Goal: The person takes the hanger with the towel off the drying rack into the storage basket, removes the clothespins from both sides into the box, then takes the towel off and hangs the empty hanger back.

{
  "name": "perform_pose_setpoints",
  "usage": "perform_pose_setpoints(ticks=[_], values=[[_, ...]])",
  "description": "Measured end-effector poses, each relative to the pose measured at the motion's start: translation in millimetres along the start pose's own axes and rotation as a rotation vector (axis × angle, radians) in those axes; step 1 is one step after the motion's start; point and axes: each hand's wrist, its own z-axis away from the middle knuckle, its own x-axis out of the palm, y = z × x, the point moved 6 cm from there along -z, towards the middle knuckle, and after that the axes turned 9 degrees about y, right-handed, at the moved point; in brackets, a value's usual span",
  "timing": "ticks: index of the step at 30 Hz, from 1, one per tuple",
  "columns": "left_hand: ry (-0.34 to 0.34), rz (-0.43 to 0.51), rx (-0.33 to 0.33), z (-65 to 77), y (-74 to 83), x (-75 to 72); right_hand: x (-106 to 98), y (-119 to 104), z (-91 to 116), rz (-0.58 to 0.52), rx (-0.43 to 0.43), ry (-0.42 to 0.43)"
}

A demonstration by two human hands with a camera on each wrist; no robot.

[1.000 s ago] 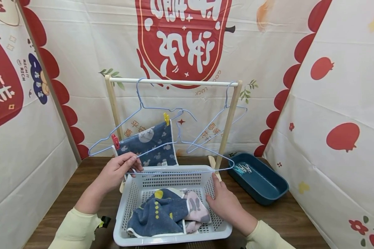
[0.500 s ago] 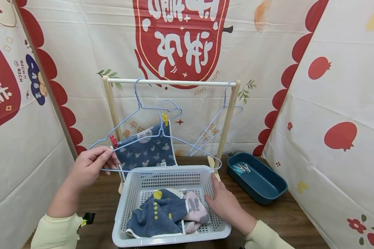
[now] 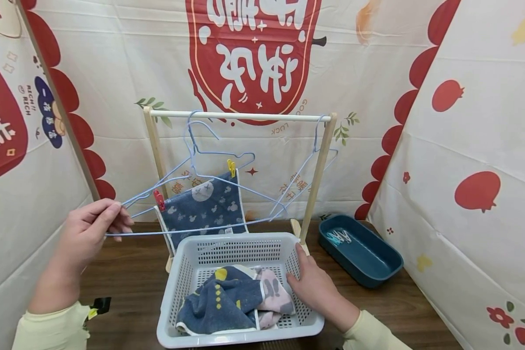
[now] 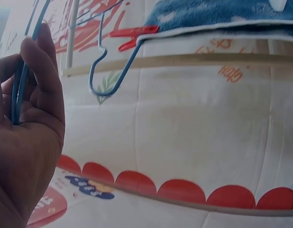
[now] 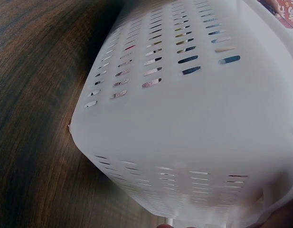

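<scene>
In the head view my left hand (image 3: 89, 223) pinches the left end of a blue wire hanger (image 3: 210, 228), whose hook points up. The held hanger overlaps a second blue hanger (image 3: 225, 153) on the rack bar. From that one hangs a navy patterned towel (image 3: 203, 209), clipped by a red clothespin (image 3: 159, 200) and a yellow clothespin (image 3: 232, 167). My right hand (image 3: 317, 282) grips the right rim of a pale plastic basket (image 3: 240, 338), thumb on the inner side. Inside lie a blue towel (image 3: 223, 304) and a pink towel (image 3: 276, 294).
The wooden rack (image 3: 262, 116) stands behind the basket, with another blue hanger (image 3: 315, 149) at its right end. A dark teal bin (image 3: 372, 260) holding several clothespins (image 3: 339, 236) sits to the right on the wooden table (image 3: 127, 272). Printed cloth walls surround it.
My left hand has moved left with the hanger, whose hook is now higher and further left, overlapping the hung hanger. My right hand and the basket have stayed in place.
</scene>
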Motion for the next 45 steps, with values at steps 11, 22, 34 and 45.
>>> perform_pose_setpoints(ticks=[11,22,34,45], values=[[0.148,0.072,-0.071,0.2,0.4,-16.7,1.4,0.7,-0.3,-0.008,0.013,-0.008],[0.228,-0.261,-0.081,-12.6,1.2,21.4,0.5,1.2,-0.3,-0.016,0.021,-0.012],[0.126,-0.283,0.004,-53.8,9.6,85.5,1.2,1.2,0.2,-0.022,0.02,-0.011],[-0.012,-0.232,0.023,-75.1,8.5,131.8,1.1,1.6,-0.2,-0.034,0.022,-0.02]])
